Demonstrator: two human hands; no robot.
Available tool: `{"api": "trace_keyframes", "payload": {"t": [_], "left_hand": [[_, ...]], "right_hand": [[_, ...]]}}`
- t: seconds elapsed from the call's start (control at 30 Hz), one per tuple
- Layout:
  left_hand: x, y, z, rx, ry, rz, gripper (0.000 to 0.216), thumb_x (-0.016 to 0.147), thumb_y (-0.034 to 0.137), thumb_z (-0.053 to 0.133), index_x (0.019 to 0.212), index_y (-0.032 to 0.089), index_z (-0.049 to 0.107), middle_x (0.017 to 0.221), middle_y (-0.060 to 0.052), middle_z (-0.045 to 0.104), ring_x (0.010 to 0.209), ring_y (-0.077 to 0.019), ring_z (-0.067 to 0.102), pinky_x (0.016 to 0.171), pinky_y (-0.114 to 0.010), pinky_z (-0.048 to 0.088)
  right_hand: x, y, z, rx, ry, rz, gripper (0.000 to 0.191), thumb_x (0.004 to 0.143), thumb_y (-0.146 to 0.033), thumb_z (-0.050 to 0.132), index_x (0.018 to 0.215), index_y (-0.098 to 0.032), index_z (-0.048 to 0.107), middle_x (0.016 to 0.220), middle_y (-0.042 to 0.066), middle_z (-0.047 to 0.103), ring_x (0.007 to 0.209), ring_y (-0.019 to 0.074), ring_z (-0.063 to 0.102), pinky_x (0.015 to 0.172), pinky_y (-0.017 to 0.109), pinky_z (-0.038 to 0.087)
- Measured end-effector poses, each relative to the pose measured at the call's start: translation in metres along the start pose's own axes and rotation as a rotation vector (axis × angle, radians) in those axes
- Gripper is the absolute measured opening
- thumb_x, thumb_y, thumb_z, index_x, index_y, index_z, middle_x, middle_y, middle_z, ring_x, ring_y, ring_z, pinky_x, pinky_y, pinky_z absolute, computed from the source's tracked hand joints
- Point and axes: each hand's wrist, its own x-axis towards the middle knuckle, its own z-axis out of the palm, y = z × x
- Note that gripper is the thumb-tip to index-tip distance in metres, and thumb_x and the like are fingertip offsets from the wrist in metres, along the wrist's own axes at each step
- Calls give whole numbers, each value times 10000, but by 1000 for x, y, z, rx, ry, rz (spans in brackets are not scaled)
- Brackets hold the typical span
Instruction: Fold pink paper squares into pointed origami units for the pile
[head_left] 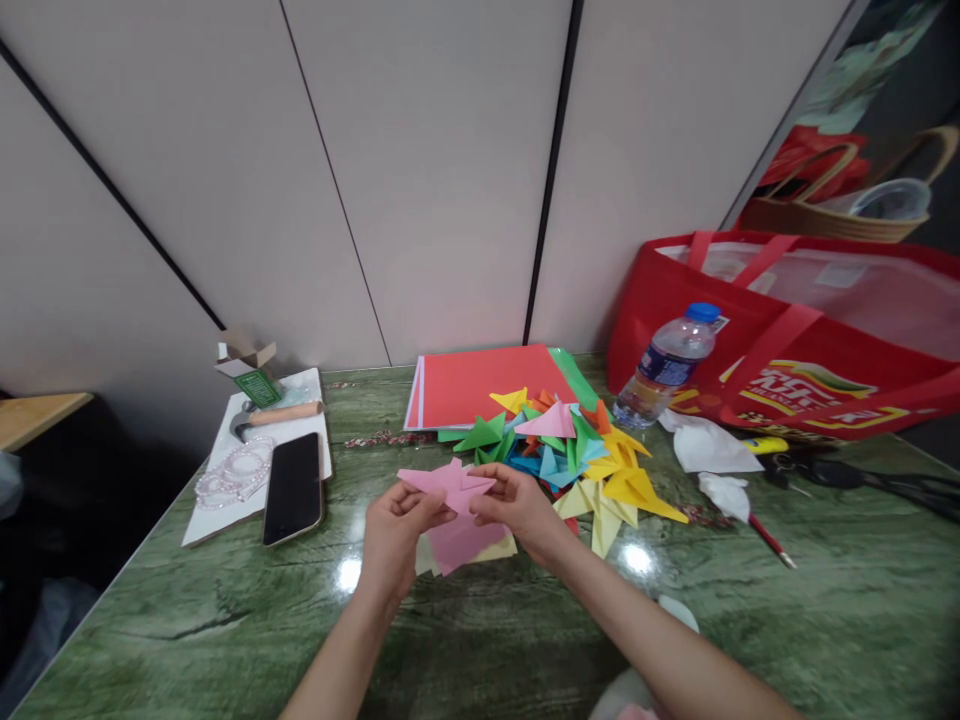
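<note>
A folded pink origami paper point(454, 486) with pointed ends is held up between both hands. My left hand point(397, 525) pinches its left side between thumb and fingers. On the right side, my right hand point(517, 510) grips it the same way. Below the hands lies a small stack of square paper sheets point(465, 550), pink on top with pale yellow beneath. Just beyond my right hand is a heap of folded paper pieces point(559, 440) in green, yellow, blue, orange and pink.
Large coloured sheets point(487, 380) lie against the wall. To the right stand a water bottle point(667, 365) and a red bag point(750, 350), with tissues point(712, 440), a pencil point(772, 540) and scissors point(885, 480). A phone point(292, 490), beads point(236, 472) and a hammer-like tool point(281, 415) lie left.
</note>
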Motion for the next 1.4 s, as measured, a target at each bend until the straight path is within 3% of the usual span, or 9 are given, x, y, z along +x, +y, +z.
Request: {"api": "trace_keyframes", "payload": {"t": [0.13,0.3,0.53,0.7,0.83,1.0,1.13,1.27,1.4], "left_hand": [[-2,0,2,12,-54,0,247,553,202,761,751,101,654,659,-50,707,595,-163,647,633,-291,542],[-4,-1,5,60,20,61,252,514,180,771,728,118,655,631,-32,707,552,-167,638,615,-307,543],[-17,9,6,471,14,385,85,563,174,728,639,213,727,716,-55,725,701,-229,657,718,-315,501],[-16,7,4,589,20,482,109,612,184,696,695,243,735,727,-31,725,687,-202,646,709,-274,474],[-10,2,3,617,-45,360,53,606,235,709,588,187,699,563,-5,670,538,-156,596,544,-220,451],[-9,2,6,392,-171,47,151,597,267,723,621,130,664,574,-52,686,537,-184,640,556,-258,500],[-9,0,8,363,-190,13,199,589,297,727,631,120,644,591,-59,689,498,-176,640,540,-269,516],[-7,-5,8,378,-239,-60,291,618,392,689,559,126,588,546,-71,682,453,-186,633,493,-288,519],[-5,-8,6,398,-287,-58,328,667,442,638,631,117,608,598,-82,702,536,-183,658,570,-284,525]], "right_hand": [[-3,1,3,-70,-49,-29,284,554,-331,752,716,-149,607,597,-27,593,522,94,522,514,224,447],[0,2,1,-95,18,-80,247,581,-345,734,665,-144,618,559,-29,583,502,88,510,504,221,445],[3,1,-6,-118,5,-258,177,639,-325,701,699,-175,630,664,-4,608,613,122,561,589,262,494],[1,-3,-4,-164,-1,-332,144,635,-301,701,685,-185,631,727,13,612,679,141,571,627,268,486],[-2,-7,1,-191,57,-274,172,638,-315,696,679,-179,600,602,-25,565,541,112,537,549,246,457],[-2,-6,2,-194,50,-224,232,642,-374,677,652,-174,561,567,-37,530,495,98,498,500,232,428],[-1,-1,1,-278,-34,-184,259,663,-382,653,592,-171,521,528,-41,509,479,97,482,481,226,394],[0,0,-1,-352,70,-210,255,665,-352,655,579,-170,499,475,-61,448,448,84,425,453,213,335],[1,-1,-2,-329,130,-208,255,675,-379,637,615,-165,512,474,-64,449,449,85,423,458,209,340]]}}
